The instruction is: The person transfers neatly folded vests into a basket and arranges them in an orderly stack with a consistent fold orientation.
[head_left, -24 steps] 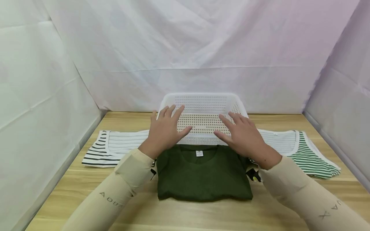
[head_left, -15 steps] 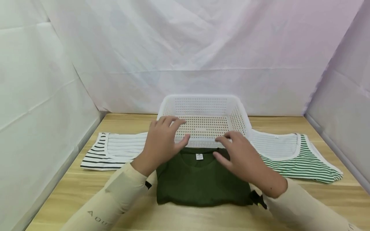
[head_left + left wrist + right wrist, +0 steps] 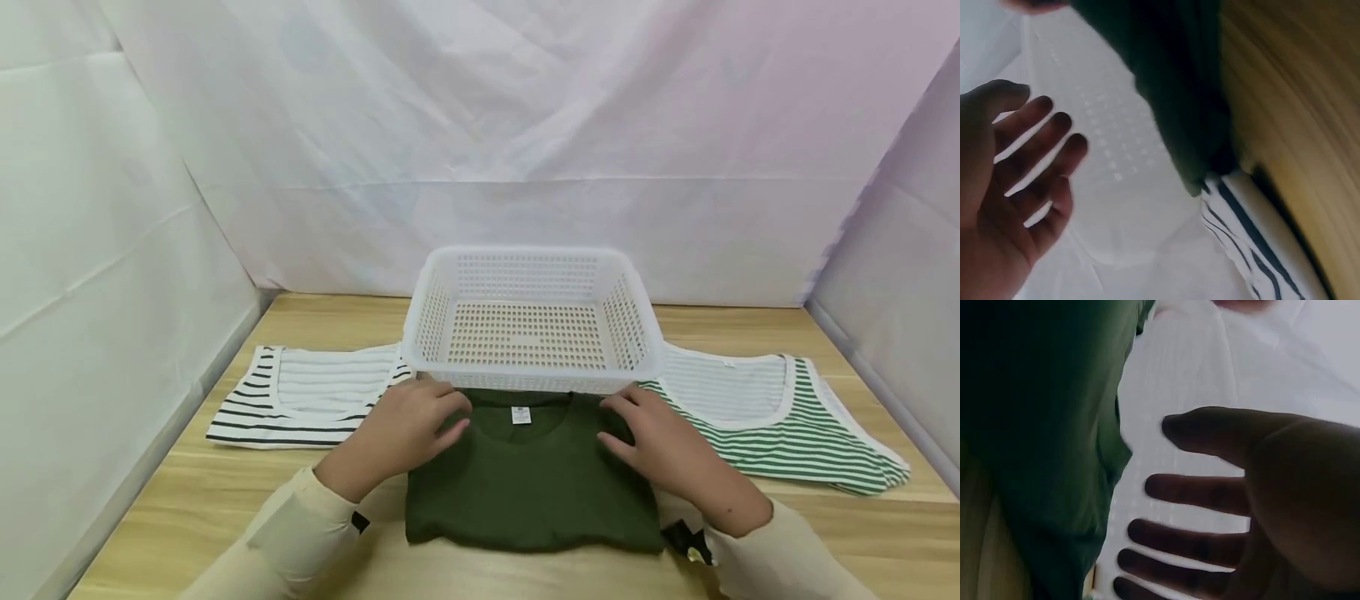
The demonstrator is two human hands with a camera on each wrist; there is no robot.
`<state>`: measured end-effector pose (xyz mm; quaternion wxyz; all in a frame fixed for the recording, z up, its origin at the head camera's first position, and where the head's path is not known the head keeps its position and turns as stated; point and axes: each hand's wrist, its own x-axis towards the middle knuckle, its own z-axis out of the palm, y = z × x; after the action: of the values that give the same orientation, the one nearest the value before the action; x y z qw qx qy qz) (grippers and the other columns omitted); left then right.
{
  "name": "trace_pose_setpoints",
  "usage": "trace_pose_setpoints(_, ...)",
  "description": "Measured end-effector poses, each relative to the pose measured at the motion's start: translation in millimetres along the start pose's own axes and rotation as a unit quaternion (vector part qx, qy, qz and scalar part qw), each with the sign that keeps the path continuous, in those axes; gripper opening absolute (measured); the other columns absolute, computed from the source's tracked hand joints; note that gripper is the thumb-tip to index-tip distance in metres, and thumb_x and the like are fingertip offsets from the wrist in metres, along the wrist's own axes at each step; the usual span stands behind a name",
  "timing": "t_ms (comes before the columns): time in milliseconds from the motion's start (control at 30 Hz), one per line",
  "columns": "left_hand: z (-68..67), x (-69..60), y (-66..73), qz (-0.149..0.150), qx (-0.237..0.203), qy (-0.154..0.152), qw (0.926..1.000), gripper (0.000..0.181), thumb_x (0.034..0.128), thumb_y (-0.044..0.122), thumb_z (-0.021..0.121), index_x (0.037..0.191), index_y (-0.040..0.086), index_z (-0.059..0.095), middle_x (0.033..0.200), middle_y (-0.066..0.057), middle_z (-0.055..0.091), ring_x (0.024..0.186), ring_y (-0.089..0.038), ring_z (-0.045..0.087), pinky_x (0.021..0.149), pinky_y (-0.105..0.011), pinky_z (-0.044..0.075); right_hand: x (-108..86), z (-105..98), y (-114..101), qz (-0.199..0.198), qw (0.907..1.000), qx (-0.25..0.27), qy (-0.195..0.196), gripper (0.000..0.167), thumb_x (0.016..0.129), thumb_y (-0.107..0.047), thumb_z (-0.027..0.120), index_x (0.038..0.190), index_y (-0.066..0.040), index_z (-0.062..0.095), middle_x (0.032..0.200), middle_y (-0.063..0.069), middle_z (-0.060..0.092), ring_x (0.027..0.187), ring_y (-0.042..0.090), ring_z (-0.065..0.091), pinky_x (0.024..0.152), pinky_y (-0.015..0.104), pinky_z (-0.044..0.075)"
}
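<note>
Left hand (image 3: 401, 429) and right hand (image 3: 663, 442) hold nothing, fingers apart and slightly bent, one at each upper side of the dark green shirt (image 3: 525, 492). Shirt lies on the counter (image 3: 176, 500), collar toward the white basket (image 3: 528, 379), just in front of it. Head view overlaps both hands with the shirt, so contact is unclear there; both wrist views show a gap between fingers and cloth.

Hidden: inner end of the black-striped garment (image 3: 300, 427), partly behind the left hand; part of the green-striped garment (image 3: 810, 446), behind the right hand and basket corner. Collar label (image 3: 521, 415) too small to read. Sleeves (image 3: 281, 542) run off the bottom edge.

Left wrist view adds the black-striped garment meeting the shirt's edge; basket there is pale and blurred. Right wrist view shows the thumb and four fingers separately, which the head view partly hides; shirt is cut off at left, and a skin-toned blur at the top edge can't be made out.
</note>
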<state>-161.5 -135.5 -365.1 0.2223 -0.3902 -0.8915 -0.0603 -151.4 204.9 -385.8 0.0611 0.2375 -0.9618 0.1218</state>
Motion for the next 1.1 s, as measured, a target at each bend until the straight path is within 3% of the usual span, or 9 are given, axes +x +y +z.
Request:
trace_pose_setpoints(100,4.4,-6.8,-6.2,-0.05,0.006,-0.058,0.997,0.02,0.0866,0.032,0.077,0.099,0.017,0.074,0.092,0.004,0.069,0.084,-0.017,0.067,0.074,-0.037,0.056,0.1,2.8,8.5,0.008,0.9998,0.008,-0.018,0.048,0.088,-0.029,0.078,0.124,0.0,0.065,0.122,0.016,0.063,0.108,0.034,0.062,0.09,0.05,0.052)
trace_pose_setpoints(167,6.4,-10.7,-7.9,-0.09,0.008,-0.104,0.9904,0.03,0.0871,0.039,0.077,0.106,0.016,0.074,0.101,0.001,0.069,0.092,-0.02,0.067,0.078,-0.041,0.056,-1.3,6.3,11.2,0.013,0.9994,0.011,-0.031,0.054,0.089,-0.032,0.076,0.129,0.002,0.063,0.127,0.02,0.062,0.112,0.038,0.062,0.092,0.052,0.052)
trace_pose_setpoints(300,11.2,-16.0,-11.2,-0.161,0.01,-0.2,0.9663,0.057,0.0865,0.053,0.073,0.126,0.012,0.067,0.124,-0.007,0.066,0.111,-0.03,0.064,0.087,-0.053,0.053,-2.2,12.9,14.0,0.01,0.9988,-0.002,-0.048,0.06,0.09,-0.038,0.074,0.132,0.002,0.06,0.131,0.023,0.06,0.113,0.041,0.062,0.091,0.054,0.052)
trace_pose_setpoints(367,14.3,-18.3,-13.3,-0.178,0.01,-0.234,0.9557,0.067,0.0856,0.057,0.071,0.132,0.009,0.064,0.131,-0.011,0.063,0.118,-0.033,0.061,0.091,-0.056,0.051,-2.7,14.7,14.8,0.002,0.9988,-0.011,-0.047,0.062,0.09,-0.04,0.074,0.133,0.001,0.06,0.132,0.022,0.06,0.112,0.04,0.063,0.089,0.053,0.052)
trace_pose_setpoints(433,17.7,-20.3,-15.6,-0.184,0.011,-0.253,0.9498,0.073,0.0842,0.06,0.072,0.135,0.009,0.062,0.134,-0.013,0.062,0.122,-0.034,0.059,0.093,-0.057,0.049,-2.6,15.4,15.3,-0.007,0.999,-0.013,-0.043,0.065,0.089,-0.04,0.074,0.137,0.001,0.057,0.135,0.022,0.058,0.114,0.04,0.062,0.09,0.053,0.052)
trace_pose_setpoints(600,22.0,-20.3,-19.4,-0.177,0.006,-0.257,0.95,0.077,0.081,0.058,0.076,0.139,0.01,0.058,0.133,-0.012,0.063,0.124,-0.033,0.057,0.094,-0.058,0.046,-1.7,15.6,15.9,-0.005,0.9991,0.008,-0.04,0.074,0.089,-0.037,0.075,0.147,-0.001,0.046,0.146,0.024,0.049,0.122,0.042,0.058,0.095,0.056,0.05)
trace_pose_setpoints(800,19.5,-19.8,-21.1,-0.178,-0.005,-0.261,0.9486,0.081,0.0795,0.057,0.078,0.142,0.01,0.054,0.131,-0.013,0.063,0.123,-0.033,0.057,0.094,-0.059,0.045,2.0,17.9,15.2,-0.012,0.9978,0.048,-0.044,0.075,0.089,-0.03,0.077,0.15,-0.003,0.043,0.146,0.025,0.049,0.125,0.042,0.056,0.098,0.055,0.049)
trace_pose_setpoints(1100,19.0,-19.7,-19.4,-0.168,-0.006,-0.259,0.9512,0.076,0.0756,0.057,0.081,0.135,0.015,0.061,0.119,-0.01,0.067,0.112,-0.03,0.059,0.092,-0.057,0.043,1.5,17.5,15.6,0.018,0.9927,0.084,-0.085,0.05,0.091,-0.03,0.074,0.129,-0.002,0.06,0.119,0.016,0.067,0.105,0.031,0.066,0.085,0.048,0.054)
